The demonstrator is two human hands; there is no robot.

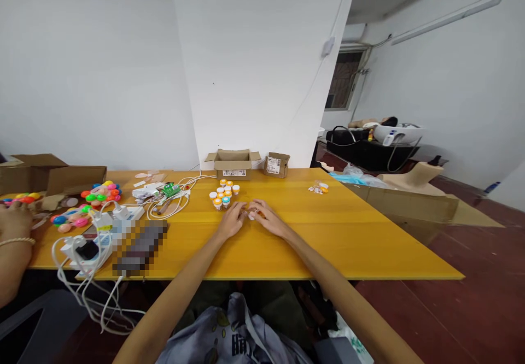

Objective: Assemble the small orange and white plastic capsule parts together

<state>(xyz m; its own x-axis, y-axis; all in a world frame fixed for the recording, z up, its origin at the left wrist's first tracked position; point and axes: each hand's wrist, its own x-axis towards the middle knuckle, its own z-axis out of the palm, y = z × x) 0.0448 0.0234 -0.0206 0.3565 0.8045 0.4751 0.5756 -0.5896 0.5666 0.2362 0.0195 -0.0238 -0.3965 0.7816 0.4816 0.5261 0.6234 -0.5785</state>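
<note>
My left hand (233, 221) and my right hand (268, 219) meet over the table, fingertips bent inward and closed around a small clear and white piece (251, 216). Its exact kind is too small to make out, and my fingers partly hide it. Just beyond my left hand stands a cluster of several small jars (220, 190) with orange, white and teal caps. Off to the right, an orange-capped jar (324, 188) lies beside some small pale pieces (315, 190).
At the back stand an open cardboard box (233, 165) and a smaller carton (276, 165). Leftward are a cabled power strip (107, 238), a pixelated dark object (141, 246), colourful ball toys (101, 193) and another person's hand (15, 222). Right of the table (369, 244) sits cardboard (426, 205).
</note>
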